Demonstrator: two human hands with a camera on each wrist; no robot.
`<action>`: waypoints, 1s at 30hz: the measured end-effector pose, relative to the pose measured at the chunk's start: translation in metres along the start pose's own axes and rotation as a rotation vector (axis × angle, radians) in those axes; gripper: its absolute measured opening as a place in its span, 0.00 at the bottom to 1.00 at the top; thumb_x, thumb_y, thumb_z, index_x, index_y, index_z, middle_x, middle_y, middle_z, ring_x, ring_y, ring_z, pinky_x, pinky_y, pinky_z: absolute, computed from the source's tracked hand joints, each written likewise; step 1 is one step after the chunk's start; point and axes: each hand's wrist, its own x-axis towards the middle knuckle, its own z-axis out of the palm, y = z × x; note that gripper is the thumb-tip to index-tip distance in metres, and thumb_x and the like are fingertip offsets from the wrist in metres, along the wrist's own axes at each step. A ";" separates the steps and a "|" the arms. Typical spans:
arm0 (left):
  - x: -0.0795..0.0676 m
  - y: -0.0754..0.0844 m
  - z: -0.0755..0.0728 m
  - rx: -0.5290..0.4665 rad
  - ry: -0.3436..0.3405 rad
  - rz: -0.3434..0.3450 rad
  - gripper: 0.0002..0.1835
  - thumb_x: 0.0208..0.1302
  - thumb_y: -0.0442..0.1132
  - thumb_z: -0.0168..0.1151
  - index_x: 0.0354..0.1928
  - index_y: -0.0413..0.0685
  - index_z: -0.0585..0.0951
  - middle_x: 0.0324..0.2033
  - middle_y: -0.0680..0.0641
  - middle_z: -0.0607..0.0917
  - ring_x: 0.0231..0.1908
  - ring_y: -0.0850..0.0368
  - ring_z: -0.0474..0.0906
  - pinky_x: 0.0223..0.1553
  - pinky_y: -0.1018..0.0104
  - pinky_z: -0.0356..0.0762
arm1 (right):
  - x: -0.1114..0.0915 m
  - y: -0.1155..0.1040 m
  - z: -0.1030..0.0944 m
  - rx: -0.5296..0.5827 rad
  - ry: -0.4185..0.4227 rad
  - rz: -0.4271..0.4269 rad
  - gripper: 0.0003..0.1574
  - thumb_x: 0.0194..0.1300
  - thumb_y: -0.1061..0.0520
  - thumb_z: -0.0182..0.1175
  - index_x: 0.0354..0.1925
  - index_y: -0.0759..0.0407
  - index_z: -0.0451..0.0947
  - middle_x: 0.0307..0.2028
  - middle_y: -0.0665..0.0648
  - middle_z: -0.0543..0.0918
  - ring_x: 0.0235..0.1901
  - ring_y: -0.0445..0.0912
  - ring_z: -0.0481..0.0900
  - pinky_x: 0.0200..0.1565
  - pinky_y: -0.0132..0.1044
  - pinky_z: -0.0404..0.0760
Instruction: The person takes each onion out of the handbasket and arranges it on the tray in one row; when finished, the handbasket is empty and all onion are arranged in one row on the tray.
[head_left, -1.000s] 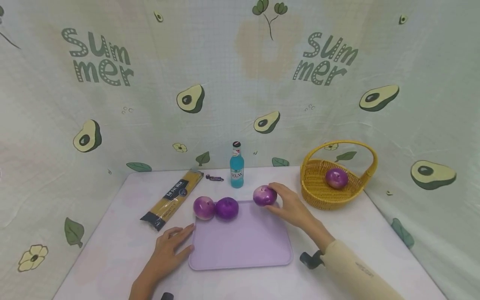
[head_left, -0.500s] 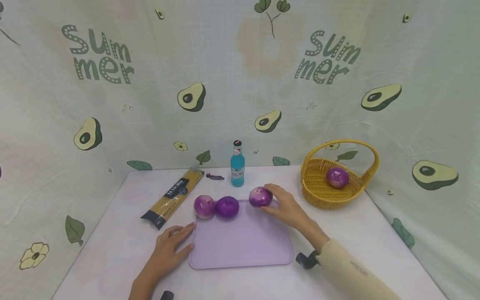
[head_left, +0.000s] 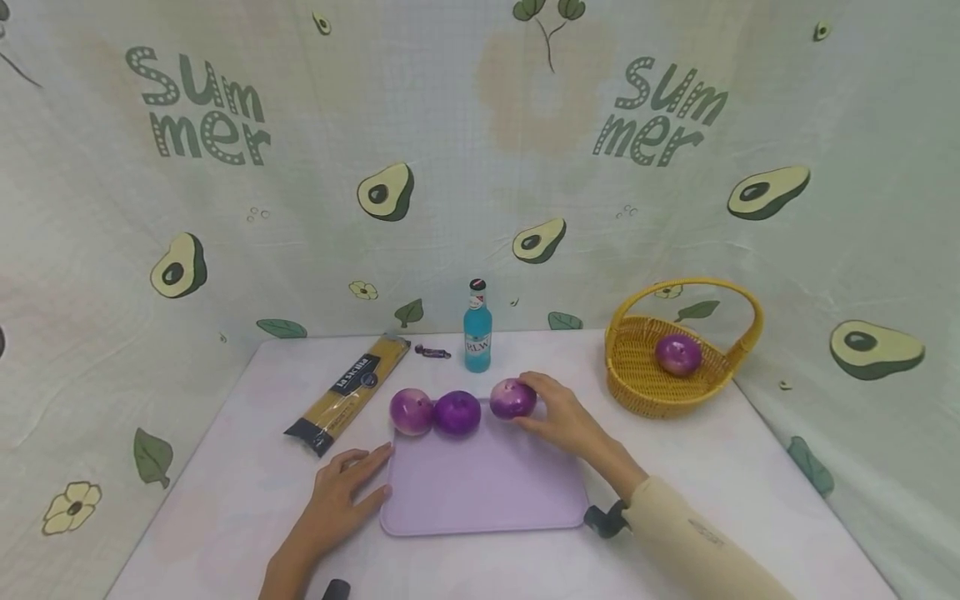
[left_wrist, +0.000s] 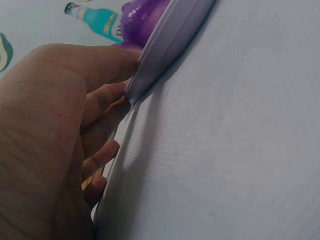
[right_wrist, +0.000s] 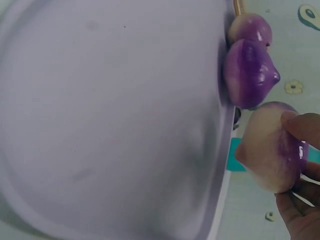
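Observation:
My right hand (head_left: 558, 421) holds a purple-and-white onion (head_left: 512, 399) between thumb and fingers over the far edge of the lilac tray (head_left: 487, 492). In the right wrist view the held onion (right_wrist: 267, 150) shows its pale side and pointed tip. Just left of it, a darker purple onion (head_left: 457, 414) and a paler onion (head_left: 412, 412) sit side by side at the tray's far left corner. My left hand (head_left: 337, 500) rests at the tray's left edge, its fingers extended; the left wrist view has its fingertips right at the tray rim (left_wrist: 155, 55).
A yellow wicker basket (head_left: 645, 404) with one purple onion (head_left: 678, 356) in it stands at the back right. Behind the tray is a blue bottle (head_left: 477, 337). A pasta packet (head_left: 348, 396) and a small wrapped item (head_left: 432, 352) lie at the back left.
My right hand has carried its onion leftward and slightly nearer, closer to the two onions on the tray. The left hand has stayed at the tray's edge.

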 end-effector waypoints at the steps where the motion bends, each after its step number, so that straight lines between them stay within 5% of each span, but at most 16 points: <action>1: 0.000 0.000 0.000 0.004 -0.001 0.000 0.33 0.66 0.61 0.62 0.72 0.74 0.68 0.62 0.57 0.79 0.68 0.48 0.60 0.66 0.37 0.49 | 0.000 0.000 0.001 -0.006 0.003 -0.012 0.45 0.57 0.52 0.75 0.69 0.60 0.68 0.67 0.61 0.72 0.67 0.56 0.69 0.67 0.52 0.68; 5: 0.001 0.000 0.000 0.002 -0.004 -0.007 0.33 0.66 0.60 0.63 0.72 0.75 0.68 0.62 0.57 0.79 0.68 0.48 0.60 0.67 0.37 0.48 | 0.002 0.001 0.006 -0.010 0.012 -0.060 0.45 0.56 0.54 0.76 0.67 0.62 0.70 0.65 0.63 0.74 0.65 0.58 0.70 0.67 0.53 0.68; 30: 0.001 0.003 -0.002 -0.021 0.023 0.024 0.32 0.66 0.59 0.63 0.72 0.71 0.69 0.62 0.57 0.79 0.67 0.49 0.60 0.66 0.39 0.49 | 0.005 0.004 0.023 -0.010 -0.050 -0.013 0.44 0.57 0.54 0.76 0.68 0.61 0.69 0.66 0.61 0.73 0.68 0.56 0.67 0.68 0.51 0.66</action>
